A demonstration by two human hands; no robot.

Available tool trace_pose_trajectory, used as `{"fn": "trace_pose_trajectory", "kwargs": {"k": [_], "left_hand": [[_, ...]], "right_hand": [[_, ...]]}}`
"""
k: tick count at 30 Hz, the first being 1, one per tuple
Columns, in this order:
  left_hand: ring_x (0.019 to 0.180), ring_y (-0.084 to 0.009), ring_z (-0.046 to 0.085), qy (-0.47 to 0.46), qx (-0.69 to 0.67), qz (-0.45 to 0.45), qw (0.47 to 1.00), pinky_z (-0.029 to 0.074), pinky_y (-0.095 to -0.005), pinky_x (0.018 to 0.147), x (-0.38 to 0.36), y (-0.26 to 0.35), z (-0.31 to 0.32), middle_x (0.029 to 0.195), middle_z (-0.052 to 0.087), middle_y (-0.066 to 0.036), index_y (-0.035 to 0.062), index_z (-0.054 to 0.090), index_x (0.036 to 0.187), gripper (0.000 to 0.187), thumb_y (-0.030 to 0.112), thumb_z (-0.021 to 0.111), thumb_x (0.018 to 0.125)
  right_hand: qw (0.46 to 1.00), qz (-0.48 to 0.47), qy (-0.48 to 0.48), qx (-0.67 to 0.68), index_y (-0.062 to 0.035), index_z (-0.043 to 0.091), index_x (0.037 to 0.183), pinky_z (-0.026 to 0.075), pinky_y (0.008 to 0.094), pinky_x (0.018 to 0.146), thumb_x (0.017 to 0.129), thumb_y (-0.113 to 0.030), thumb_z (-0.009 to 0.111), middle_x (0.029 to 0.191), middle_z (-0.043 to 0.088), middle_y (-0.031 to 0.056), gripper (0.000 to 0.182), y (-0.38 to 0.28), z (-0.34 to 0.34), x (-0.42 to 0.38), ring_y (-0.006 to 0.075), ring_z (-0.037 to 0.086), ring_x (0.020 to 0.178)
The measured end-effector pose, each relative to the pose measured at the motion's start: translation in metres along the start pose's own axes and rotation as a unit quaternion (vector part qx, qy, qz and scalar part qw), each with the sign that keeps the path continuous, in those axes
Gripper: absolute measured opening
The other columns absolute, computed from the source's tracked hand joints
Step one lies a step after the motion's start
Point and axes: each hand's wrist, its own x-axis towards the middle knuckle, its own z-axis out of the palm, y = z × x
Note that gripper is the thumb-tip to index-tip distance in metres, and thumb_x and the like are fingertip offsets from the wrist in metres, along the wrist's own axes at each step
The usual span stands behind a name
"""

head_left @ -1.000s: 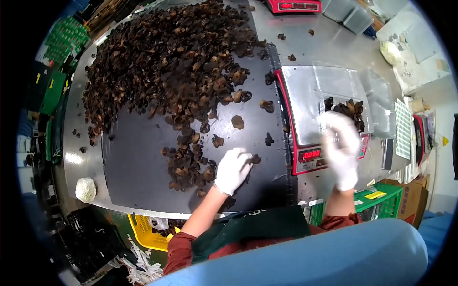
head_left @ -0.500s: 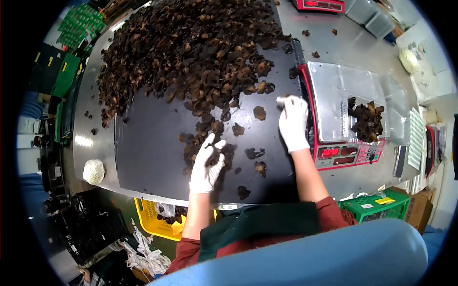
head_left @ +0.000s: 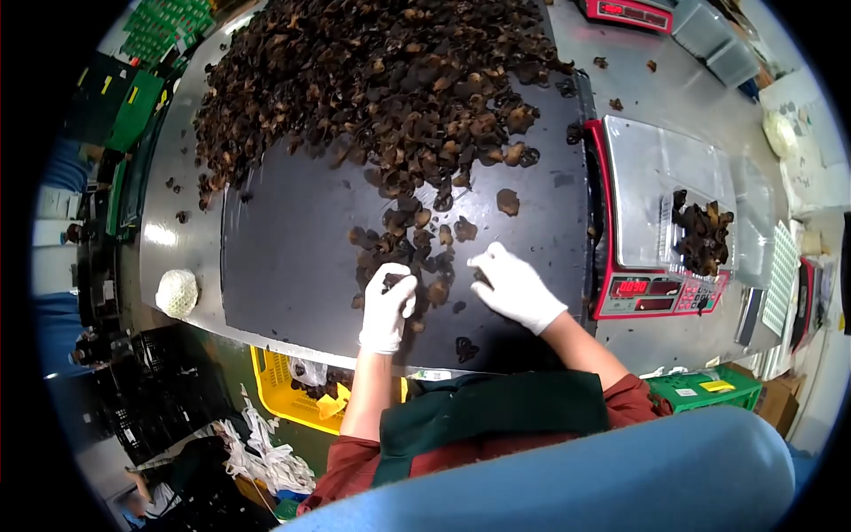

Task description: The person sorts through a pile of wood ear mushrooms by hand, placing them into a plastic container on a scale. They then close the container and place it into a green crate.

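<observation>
Dark brown wood ear mushrooms [head_left: 399,97] lie in a broad heap on the black sheet [head_left: 284,266]. A smaller cluster of wood ear mushrooms [head_left: 412,239] spreads down from it toward my hands. My left hand [head_left: 386,310], in a white glove, has its fingers curled round a dark wood ear mushroom at the cluster's near edge. Just right of the cluster, my gloved right hand [head_left: 519,288] bends its fingers down close to the sheet, with a dark piece of mushroom showing between thumb and fingers. Its palm hides the surface underneath.
Right of the sheet stands a red scale [head_left: 634,301], bearing a clear plastic tray of wood ear mushrooms [head_left: 705,238]. A white foam net ball [head_left: 176,293] sits at the table's left edge. Below the near edge is a yellow crate [head_left: 282,395]. Another red scale [head_left: 628,12] stands far right.
My right hand has moved left and nearer me, from beside the scale to over the loose pieces near the cluster. My left hand's fingers have curled in more. The view has shifted slightly.
</observation>
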Motion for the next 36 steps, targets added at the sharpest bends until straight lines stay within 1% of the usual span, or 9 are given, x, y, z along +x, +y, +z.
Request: {"fn": "trace_pose_trajectory", "kwargs": {"k": [2, 5, 9, 15, 21, 23, 27, 30, 36], "left_hand": [[0.074, -0.0096, 0.058, 0.013, 0.322, 0.131, 0.938, 0.049, -0.0253, 0.066, 0.0, 0.005, 0.013, 0.08, 0.061, -0.002, 0.0051, 0.062, 0.106, 0.027, 0.013, 0.071, 0.082], [0.083, -0.0198, 0.062, 0.02, 0.527, 0.184, 0.829, 0.051, -0.0303, 0.082, -0.006, 0.002, 0.031, 0.092, 0.063, -0.009, 0.0079, 0.058, 0.126, 0.054, 0.015, 0.076, 0.076], [0.092, -0.0262, 0.066, -0.023, 0.676, 0.21, 0.706, 0.054, -0.0326, 0.078, -0.015, -0.022, 0.033, 0.108, 0.065, -0.01, 0.0148, 0.055, 0.13, 0.06, 0.016, 0.074, 0.073], [0.087, -0.0322, 0.068, -0.1, 0.633, 0.102, 0.761, 0.054, -0.0362, 0.079, -0.03, -0.015, 0.051, 0.1, 0.069, -0.015, 0.0151, 0.049, 0.137, 0.061, 0.025, 0.07, 0.08], [0.087, -0.0298, 0.068, -0.1, 0.543, 0.163, 0.818, 0.054, -0.0353, 0.079, -0.025, -0.009, 0.038, 0.098, 0.069, -0.015, 0.0123, 0.059, 0.127, 0.045, 0.023, 0.067, 0.084], [0.092, -0.025, 0.069, -0.075, 0.523, 0.188, 0.828, 0.053, -0.0314, 0.083, -0.02, -0.004, 0.04, 0.101, 0.069, -0.014, 0.0095, 0.066, 0.116, 0.034, 0.021, 0.067, 0.084], [0.088, -0.0229, 0.068, 0.006, 0.552, 0.263, 0.791, 0.053, -0.0291, 0.081, 0.002, 0.01, 0.046, 0.099, 0.068, -0.01, 0.008, 0.066, 0.113, 0.031, 0.019, 0.068, 0.084], [0.082, -0.0293, 0.066, 0.031, 0.65, 0.31, 0.693, 0.054, -0.0368, 0.071, 0.029, 0.018, 0.045, 0.1, 0.063, -0.009, 0.0131, 0.063, 0.113, 0.03, 0.021, 0.065, 0.084], [0.086, -0.028, 0.065, 0.026, 0.758, 0.216, 0.615, 0.054, -0.038, 0.073, 0.047, 0.011, 0.031, 0.102, 0.062, -0.006, 0.0156, 0.064, 0.114, 0.038, 0.023, 0.07, 0.078]], "right_hand": [[0.999, -0.022, -0.023, -0.022, -0.0096, 0.059, 0.091, 0.051, 0.0393, 0.073, 0.079, -0.014, 0.062, 0.087, 0.052, 0.0109, 0.012, 0.001, 0.002, -0.002, 0.0307, 0.06, 0.082], [0.999, -0.003, -0.038, 0.001, -0.0098, 0.058, 0.088, 0.051, 0.0395, 0.072, 0.08, -0.014, 0.062, 0.087, 0.052, 0.0105, 0.01, 0.006, 0.001, 0.0, 0.0306, 0.06, 0.078], [0.991, 0.081, 0.036, 0.103, -0.0082, 0.059, 0.086, 0.051, 0.0386, 0.072, 0.078, -0.012, 0.065, 0.09, 0.059, 0.0109, 0.011, 0.012, -0.003, 0.015, 0.032, 0.062, 0.08], [0.995, 0.042, 0.075, 0.046, -0.0146, 0.062, 0.12, 0.053, 0.0372, 0.083, 0.082, -0.023, 0.067, 0.105, 0.066, 0.0116, 0.039, 0.015, 0.005, 0.054, 0.0309, 0.065, 0.093], [0.999, -0.007, 0.051, -0.003, -0.0116, 0.059, 0.102, 0.051, 0.038, 0.072, 0.08, -0.019, 0.063, 0.085, 0.057, 0.0095, 0.023, 0.031, 0.018, 0.049, 0.0283, 0.06, 0.081], [0.998, -0.004, 0.057, -0.012, -0.0119, 0.058, 0.099, 0.052, 0.0392, 0.073, 0.081, -0.019, 0.063, 0.097, 0.054, 0.0106, 0.02, 0.021, 0.013, 0.045, 0.0297, 0.06, 0.082], [1.0, -0.004, 0.022, -0.011, -0.0124, 0.058, 0.097, 0.052, 0.0403, 0.075, 0.082, -0.018, 0.062, 0.099, 0.054, 0.0113, 0.017, 0.021, 0.008, 0.045, 0.0296, 0.061, 0.083], [0.997, 0.049, 0.029, 0.049, -0.0141, 0.06, 0.099, 0.052, 0.0407, 0.077, 0.08, -0.018, 0.062, 0.095, 0.061, 0.0109, 0.019, 0.021, 0.006, 0.044, 0.0293, 0.063, 0.086], [0.995, 0.015, -0.006, 0.094, -0.0174, 0.062, 0.111, 0.053, 0.0403, 0.081, 0.08, -0.019, 0.059, 0.097, 0.065, 0.0113, 0.032, 0.0, -0.041, 0.004, 0.0305, 0.065, 0.087]]}}
